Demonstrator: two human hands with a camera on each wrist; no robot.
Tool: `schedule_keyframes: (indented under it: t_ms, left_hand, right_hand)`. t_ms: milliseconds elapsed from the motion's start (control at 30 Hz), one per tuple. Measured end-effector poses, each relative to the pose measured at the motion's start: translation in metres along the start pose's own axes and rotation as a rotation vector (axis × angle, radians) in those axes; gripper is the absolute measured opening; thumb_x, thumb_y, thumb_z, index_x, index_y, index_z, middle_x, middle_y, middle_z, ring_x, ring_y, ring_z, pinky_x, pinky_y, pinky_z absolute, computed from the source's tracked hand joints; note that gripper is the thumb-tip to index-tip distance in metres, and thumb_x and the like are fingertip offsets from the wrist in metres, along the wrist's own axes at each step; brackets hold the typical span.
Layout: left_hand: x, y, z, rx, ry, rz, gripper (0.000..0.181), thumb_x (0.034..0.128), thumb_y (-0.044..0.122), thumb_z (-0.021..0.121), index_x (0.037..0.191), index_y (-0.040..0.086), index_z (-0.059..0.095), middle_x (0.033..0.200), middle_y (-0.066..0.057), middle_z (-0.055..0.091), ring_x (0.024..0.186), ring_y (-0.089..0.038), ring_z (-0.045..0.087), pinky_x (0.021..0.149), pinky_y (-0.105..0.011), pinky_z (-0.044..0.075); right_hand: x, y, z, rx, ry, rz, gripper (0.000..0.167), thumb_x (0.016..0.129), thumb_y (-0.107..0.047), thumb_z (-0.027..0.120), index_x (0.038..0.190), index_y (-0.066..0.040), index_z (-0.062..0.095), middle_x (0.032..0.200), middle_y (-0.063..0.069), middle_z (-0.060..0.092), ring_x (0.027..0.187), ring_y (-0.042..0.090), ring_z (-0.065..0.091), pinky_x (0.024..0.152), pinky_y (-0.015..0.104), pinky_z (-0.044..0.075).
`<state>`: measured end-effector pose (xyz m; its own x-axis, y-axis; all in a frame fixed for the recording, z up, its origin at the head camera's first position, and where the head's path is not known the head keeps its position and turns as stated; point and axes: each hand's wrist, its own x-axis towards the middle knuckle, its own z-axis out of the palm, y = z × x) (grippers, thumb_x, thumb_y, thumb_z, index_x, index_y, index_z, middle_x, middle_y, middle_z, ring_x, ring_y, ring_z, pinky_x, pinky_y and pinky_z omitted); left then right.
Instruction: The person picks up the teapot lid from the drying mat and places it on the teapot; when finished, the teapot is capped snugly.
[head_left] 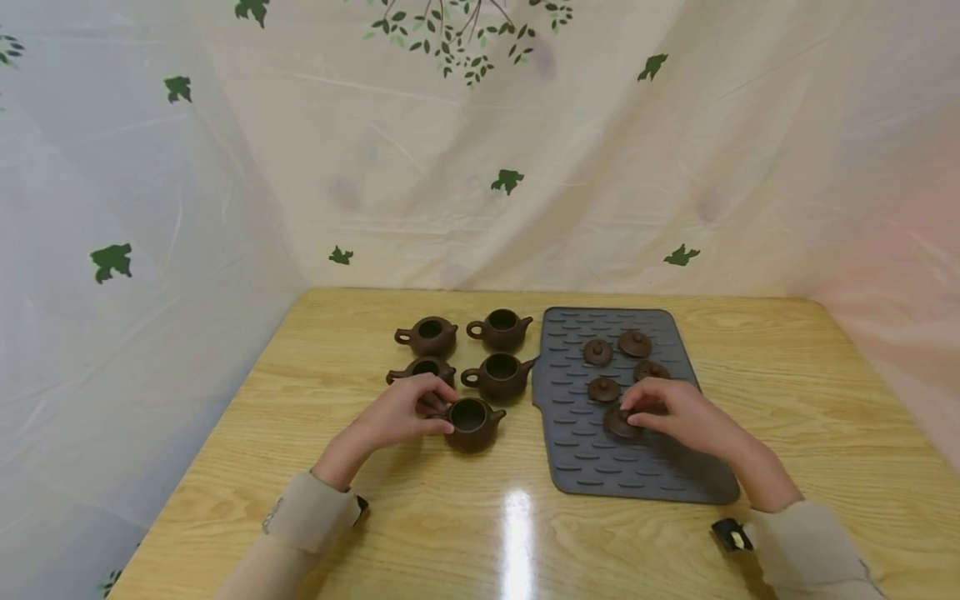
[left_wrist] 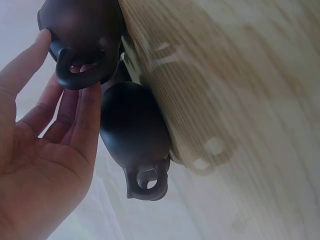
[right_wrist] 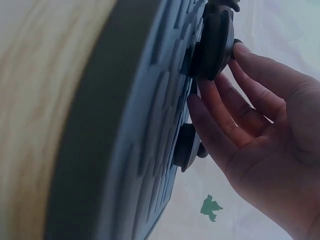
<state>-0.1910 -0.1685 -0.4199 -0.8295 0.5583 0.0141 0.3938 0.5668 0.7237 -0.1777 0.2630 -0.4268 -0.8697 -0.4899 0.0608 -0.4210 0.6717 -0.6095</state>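
Observation:
A small dark brown teapot (head_left: pixel 472 439) without its lid stands nearest me on the table, spout to the right. My left hand (head_left: pixel 396 414) grips it at the handle side; in the left wrist view the thumb touches the body of the teapot (left_wrist: pixel 87 27) and the fingers are around the handle. Over on the grey mat, my right hand (head_left: pixel 686 417) pinches the knob of a brown teapot lid (head_left: pixel 618 424). From the right wrist, that lid (right_wrist: pixel 218 42) appears at the mat's surface, with the fingertips around it.
Several more lidless teapots (head_left: pixel 504 382) stand behind the front one. On the grey drying mat (head_left: pixel 570 454) lie several other lids (head_left: pixel 597 352). The wooden table (head_left: pixel 450 533) ends at a draped cloth (head_left: pixel 420 208) printed with green leaves.

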Motion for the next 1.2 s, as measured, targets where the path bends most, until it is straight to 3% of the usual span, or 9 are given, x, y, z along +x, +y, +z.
schedule_keyframes:
  t_ms: [467,867,1200]
  left_hand:
    - [0.000,0.003,-0.002,-0.010,0.003,0.003,0.032,0.0867,0.020,0.078,0.115,0.012,0.067,0.115,-0.007,0.067,0.099,-0.018,0.066,0.086,-0.027,0.057]
    - [-0.007,0.000,-0.009,-0.007,0.026,-0.001,0.020,0.0862,0.009,0.077,0.103,0.007,0.068,0.100,-0.007,0.069,0.090,-0.014,0.068,0.078,-0.024,0.057]
    - [-0.012,-0.006,-0.011,-0.001,0.034,0.009,0.014,0.0873,0.004,0.074,0.099,0.009,0.069,0.097,-0.005,0.070,0.089,-0.012,0.068,0.075,-0.022,0.057]
  right_hand:
    - [0.006,-0.014,0.001,-0.002,0.001,-0.019,0.013,0.091,-0.015,0.071,0.104,-0.017,0.068,0.109,0.001,0.070,0.097,0.012,0.069,0.082,0.027,0.057]
    - [0.017,-0.027,0.003,0.054,-0.023,-0.042,0.014,0.092,-0.014,0.071,0.105,-0.016,0.068,0.113,0.004,0.070,0.098,0.012,0.069,0.081,0.026,0.057]
    - [0.033,-0.045,0.008,0.143,-0.069,-0.055,0.015,0.094,-0.017,0.069,0.109,-0.015,0.066,0.112,0.003,0.069,0.096,0.009,0.068,0.080,0.026,0.057]
